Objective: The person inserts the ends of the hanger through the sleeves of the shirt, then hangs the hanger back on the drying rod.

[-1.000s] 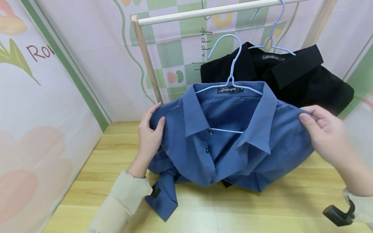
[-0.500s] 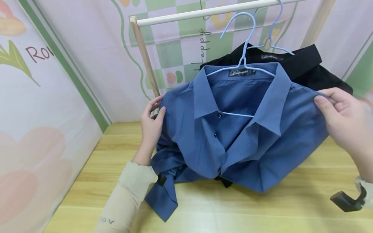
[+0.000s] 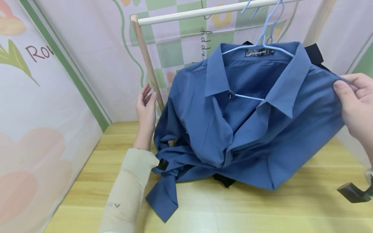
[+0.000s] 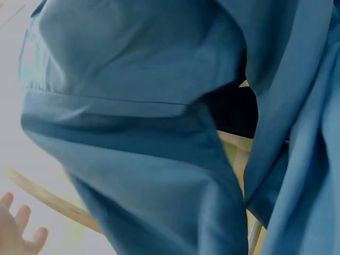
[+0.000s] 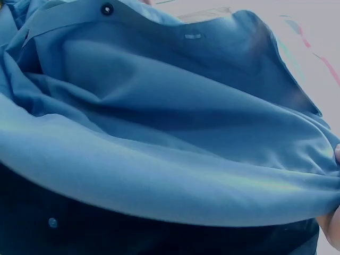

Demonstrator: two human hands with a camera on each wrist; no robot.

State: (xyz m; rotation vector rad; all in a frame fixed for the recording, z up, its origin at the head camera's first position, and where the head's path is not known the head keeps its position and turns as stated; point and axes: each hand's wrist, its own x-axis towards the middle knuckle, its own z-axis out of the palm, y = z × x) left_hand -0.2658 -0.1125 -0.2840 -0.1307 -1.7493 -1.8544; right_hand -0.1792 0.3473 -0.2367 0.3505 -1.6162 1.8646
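A blue collared shirt (image 3: 247,129) hangs on a light-blue wire hanger (image 3: 264,34), whose hook reaches up to the rack's wooden rail (image 3: 189,13). At the shirt's shoulder on the right, my right hand (image 3: 359,103) pinches the fabric between thumb and fingers; only its edge shows in the right wrist view. My left hand (image 3: 146,111) is off the shirt, just left of the other shoulder and beside the rack's post, with its fingers loosely bent. Its fingers (image 4: 22,220) appear at the lower left of the left wrist view, apart from the blue cloth. One blue cuff (image 3: 163,200) lies on the table.
Behind the blue shirt a black shirt (image 3: 314,53), mostly hidden, hangs from the same rail on another blue hanger (image 3: 281,14). The rack's post (image 3: 148,61) stands at the left. Below is a wood-grain table (image 3: 96,181), with printed cloth walls (image 3: 58,97) around it.
The blue shirt and its hanger have moved up and right to the rail, now covering most of the black shirt. My left hand has let go of the shoulder; my right hand still grips its side.
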